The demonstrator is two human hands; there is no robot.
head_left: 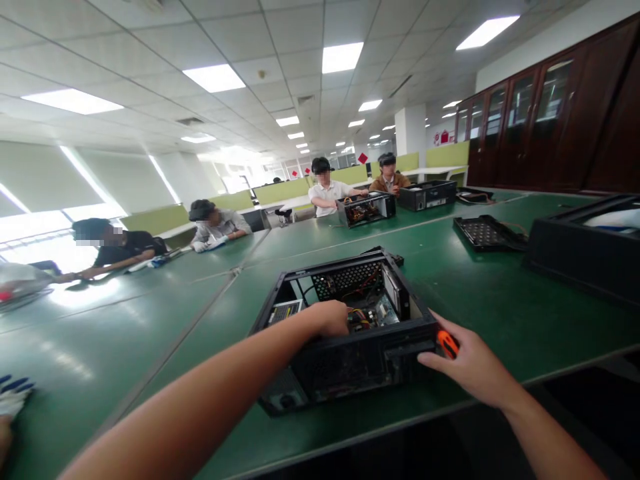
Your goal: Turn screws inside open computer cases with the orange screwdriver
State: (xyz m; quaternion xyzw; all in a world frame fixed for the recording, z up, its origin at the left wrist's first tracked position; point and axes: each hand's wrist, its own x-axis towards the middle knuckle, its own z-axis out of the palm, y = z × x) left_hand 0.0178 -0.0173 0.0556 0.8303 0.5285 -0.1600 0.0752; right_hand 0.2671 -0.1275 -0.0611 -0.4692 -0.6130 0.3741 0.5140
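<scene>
An open black computer case (345, 373) lies on the green table in front of me, its inside facing up. My left hand (330, 318) reaches over the near wall into it, close to the coloured wires (367, 319) and a circuit board (386, 312). Its fingers curl downward, and their tips are hidden. At the case's right corner is my right hand (467, 363), its thumb against the near wall. An orange and black tool handle (448, 344) sits in this hand; the rest of the tool is hidden. A power supply (285, 311) shows at the left inside.
The green table (210, 360) has seams between its sections. At the right stand a dark case (585, 260) and a perforated black panel (483, 232). Across the table, people work around more cases (367, 210). A gloved hand (15, 397) shows at the left edge.
</scene>
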